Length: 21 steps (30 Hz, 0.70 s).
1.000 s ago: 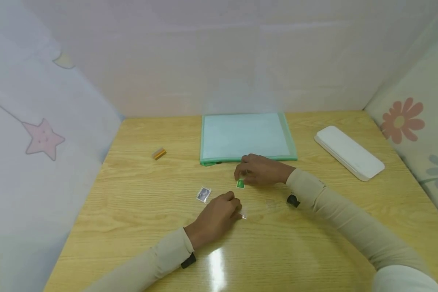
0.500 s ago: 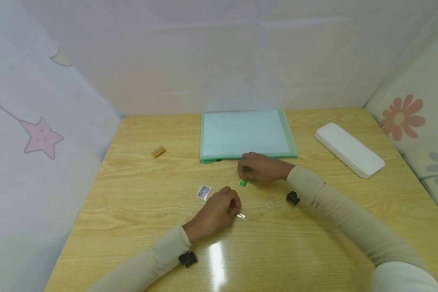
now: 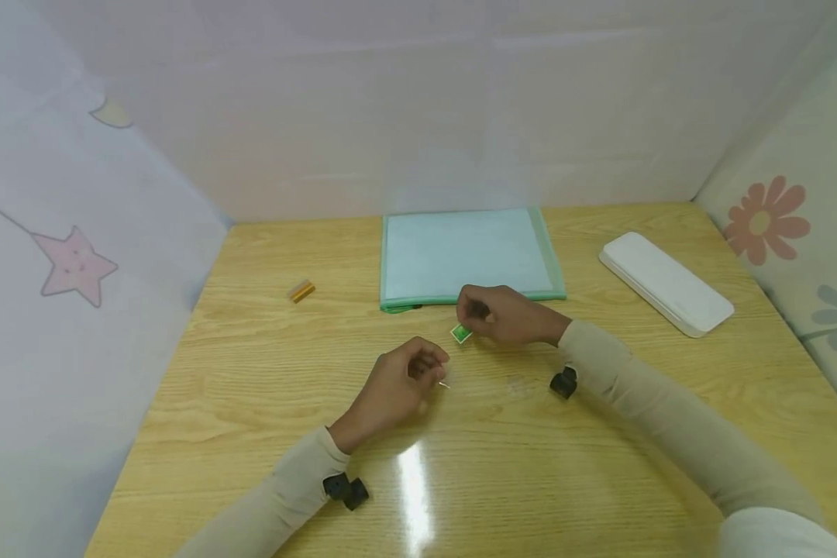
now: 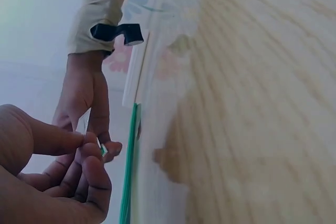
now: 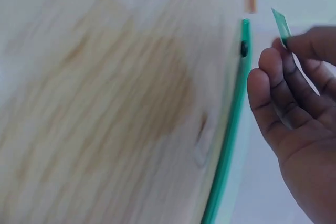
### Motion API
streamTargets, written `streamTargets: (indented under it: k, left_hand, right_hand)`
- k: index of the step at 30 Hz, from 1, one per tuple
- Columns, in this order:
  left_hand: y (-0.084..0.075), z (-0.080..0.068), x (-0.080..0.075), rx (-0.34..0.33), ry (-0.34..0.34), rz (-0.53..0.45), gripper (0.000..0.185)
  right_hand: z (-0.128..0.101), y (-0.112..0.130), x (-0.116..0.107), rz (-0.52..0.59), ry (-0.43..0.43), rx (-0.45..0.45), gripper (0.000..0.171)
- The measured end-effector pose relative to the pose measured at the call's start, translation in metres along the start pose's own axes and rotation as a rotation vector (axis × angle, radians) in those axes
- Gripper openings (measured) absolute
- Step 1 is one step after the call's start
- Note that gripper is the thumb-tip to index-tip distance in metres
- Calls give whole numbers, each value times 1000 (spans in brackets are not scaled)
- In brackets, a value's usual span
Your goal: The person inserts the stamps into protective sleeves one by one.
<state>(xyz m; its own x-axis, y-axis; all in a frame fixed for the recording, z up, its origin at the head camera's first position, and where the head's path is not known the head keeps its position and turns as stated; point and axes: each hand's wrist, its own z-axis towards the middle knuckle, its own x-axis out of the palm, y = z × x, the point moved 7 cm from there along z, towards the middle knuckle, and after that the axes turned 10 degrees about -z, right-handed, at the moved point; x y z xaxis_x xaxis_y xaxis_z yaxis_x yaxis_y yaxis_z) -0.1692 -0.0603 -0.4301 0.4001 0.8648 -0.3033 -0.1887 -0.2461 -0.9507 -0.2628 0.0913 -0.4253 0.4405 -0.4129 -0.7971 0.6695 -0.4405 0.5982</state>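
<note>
The green card (image 3: 462, 333) is a small, flat, bright green rectangle with a pale edge, held just above the counter (image 3: 600, 465) in front of the near edge of the folder (image 3: 467, 256). The right hand (image 3: 505, 314) pinches it between thumb and fingertips; in the right wrist view the card (image 5: 281, 26) stands up from the fingertips (image 5: 294, 43), thin and slightly tilted. The left hand (image 3: 397, 384) is raised off the counter with its fingers curled, and pinches a small clear sleeve (image 3: 444, 383) whose glinting tip shows beyond the fingers. In the left wrist view the two hands lie close together, thumb and fingers of the left hand (image 4: 58, 177) pressed on the thin clear piece, the green card (image 4: 104, 149) just beyond it in the right hand (image 4: 84, 103).

Judged from this position, both pieces are lifted and brought near each other, card apart from sleeve; the card is not yet inside the sleeve, and that joining appears to be what is left. Whether the sleeve's mouth is opened cannot be told.

The folder is pale, with a green border, and lies flat at the back middle of the counter. A white case (image 3: 666, 283) lies to its right, well apart. A small orange block (image 3: 302, 291) lies to the left of the folder. A black strap clip shows at each wrist (image 3: 563, 382).
</note>
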Motion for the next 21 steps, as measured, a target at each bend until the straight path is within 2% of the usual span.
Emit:
streamTargets:
  k: [8,13,17,21]
  left_hand:
    - [-8,2,-17,59,-142,-4,26]
    - [-15,1,-21,98,-176,45,28]
    - [-20,1,-24,122,-197,83,30]
    - [-23,1,-26,146,-224,118,33]
  right_hand:
    - [-9,52,-29,244,-146,29,15]
    - [-14,71,-33,230,-208,27,16]
    - [-16,80,-33,182,-222,33,16]
    - [-18,95,-38,180,-230,49,14]
